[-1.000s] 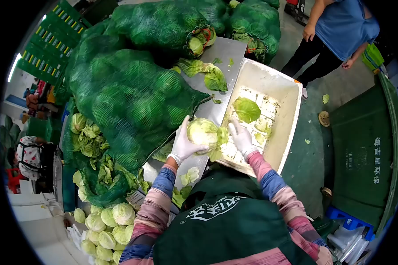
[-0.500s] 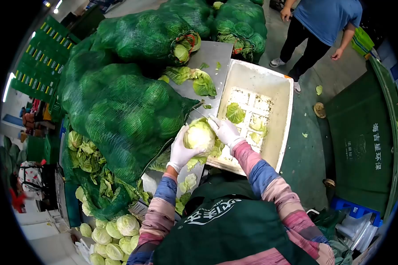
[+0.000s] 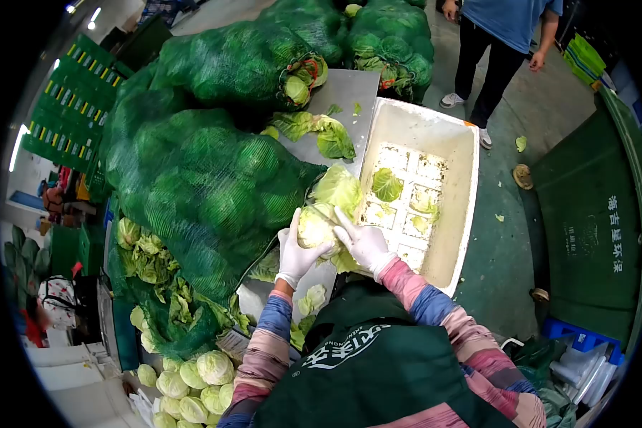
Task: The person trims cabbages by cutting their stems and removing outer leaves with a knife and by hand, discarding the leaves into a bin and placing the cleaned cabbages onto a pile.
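from where i stand, the left hand (image 3: 297, 251) is curled round the near side of the cabbage (image 3: 314, 228), grasping it with the thumb underneath. the right hand (image 3: 367, 246), gloved like the other, has two fingers stretched to the cabbage's other side; i can't tell whether it grips anything. a big pale leaf (image 3: 337, 187) spreads just beyond both hands, at the cabbage's far edge

to the right of the hands is the white box (image 3: 472, 187), with a small leaf (image 3: 386, 185) lying inside. beyond them, torn leaves (image 3: 335, 139) lie on the metal tabletop (image 3: 354, 87), and a bulging net sack (image 3: 214, 167) sits close on the left

i'd say the cabbage could slip: smooth gloves on waxy leaves, with mainly one hand round it. a hard pull from the right hand might twist it loose or rip into good layers. the big leaf could also snag on the sack's edge, being so near it
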Demonstrator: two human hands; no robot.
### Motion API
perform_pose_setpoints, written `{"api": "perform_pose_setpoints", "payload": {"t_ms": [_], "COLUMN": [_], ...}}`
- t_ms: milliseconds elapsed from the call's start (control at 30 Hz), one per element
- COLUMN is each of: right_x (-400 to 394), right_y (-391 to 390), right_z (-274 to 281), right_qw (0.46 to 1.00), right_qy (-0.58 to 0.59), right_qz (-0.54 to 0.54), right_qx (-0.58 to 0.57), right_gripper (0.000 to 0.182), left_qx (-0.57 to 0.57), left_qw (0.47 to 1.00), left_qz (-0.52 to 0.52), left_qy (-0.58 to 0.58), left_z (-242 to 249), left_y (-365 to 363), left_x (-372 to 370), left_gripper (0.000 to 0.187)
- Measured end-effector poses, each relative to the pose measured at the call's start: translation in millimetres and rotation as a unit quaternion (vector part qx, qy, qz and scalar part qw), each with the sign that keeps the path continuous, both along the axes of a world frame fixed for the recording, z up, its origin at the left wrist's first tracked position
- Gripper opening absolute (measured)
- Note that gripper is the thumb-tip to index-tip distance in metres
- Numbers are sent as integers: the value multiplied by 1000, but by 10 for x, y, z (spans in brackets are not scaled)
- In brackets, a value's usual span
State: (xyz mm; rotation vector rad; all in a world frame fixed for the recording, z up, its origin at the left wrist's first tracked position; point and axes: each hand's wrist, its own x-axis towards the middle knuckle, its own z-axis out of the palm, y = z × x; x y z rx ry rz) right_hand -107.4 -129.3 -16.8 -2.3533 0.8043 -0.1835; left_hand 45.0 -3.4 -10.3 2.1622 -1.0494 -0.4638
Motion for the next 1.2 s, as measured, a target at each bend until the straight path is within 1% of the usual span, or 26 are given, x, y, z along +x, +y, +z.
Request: {"api": "perform_pose_setpoints", "payload": {"t_ms": [33,67,133,167,233,300,367,433,500,533,567,633,667,700,733,767,833,867,933,967,1033,1067,1100,1133,1167,1200], "right_x": [14,39,51,78,105,137,194,333,431,435,418,362,359,322,298,313,321,335,366,421,543,513,445,418,398,332], "right_y": [21,28,-23,-49,-125,-219,-314,-491,-685,-752,-836,-884,-827,-652,-494,-394,-222,-195,-223,-292,-428,-492,-616,-684,-659,-588], "right_z": [32,-2,-47,-46,-14,96,126,30,-32,-114,-88,-248,-127,96,212,72,47,105,248,212,-24,-317,-706,-900,-847,-708], "right_qw": [999,997,997,996,997,992,992,999,997,995,994,996,997,994,988,989,993,993,999,999,995,995,996,996,996,995], "right_qy": [12,-6,10,24,3,61,66,-6,-2,-31,35,-22,-22,-42,-62,-117,-111,-110,3,4,57,58,27,-5,-5,-21], "right_qz": [24,38,41,47,55,83,84,-45,-79,-97,-93,-73,-70,-46,-23,7,19,22,-2,-2,-59,-60,-65,-73,-75,-78], "right_qx": [-34,-70,-70,-70,-50,-72,-62,15,19,16,34,37,34,86,137,87,-28,-26,52,53,53,55,48,42,43,52], "right_gripper": [57,58,58,58,59,59,56,52,51,51,51,54,54,67,84,110,113,113,102,102,92,92,89,87,87,86], "left_qx": [21,21,-13,-13,45,54,76,46,25,17,8,6,-2,-7,-7,-7,-10,-3,4,5,-11,-19,-17,-17,-16,-13], "left_qw": [1000,1000,995,996,998,998,994,997,999,999,999,999,999,999,998,996,995,995,996,996,998,998,998,998,998,998], "left_qz": [-2,-3,2,4,24,16,54,33,15,-4,-23,-23,-25,-26,-23,-19,-24,-38,-45,-45,-50,-59,-61,-52,-40,-54], "left_qy": [-2,-3,95,92,24,22,64,54,42,37,33,35,32,32,60,88,100,88,71,72,42,27,27,39,53,19], "left_z": [21,-6,-85,-45,76,103,209,106,71,77,82,45,31,20,16,15,67,70,33,38,44,9,-21,-51,-71,-47], "left_y": [-23,-43,-93,-120,-151,-167,-195,-132,-10,9,28,83,89,125,131,115,73,63,82,94,142,181,202,216,222,204], "left_x": [-3,3,28,13,-30,-11,-42,-48,-88,-89,-96,-69,-48,-49,-20,23,69,79,53,41,-13,-24,-20,0,18,48], "left_gripper": [112,112,110,110,110,111,109,109,110,110,110,112,111,111,111,112,112,111,111,111,113,114,114,113,112,110]}}
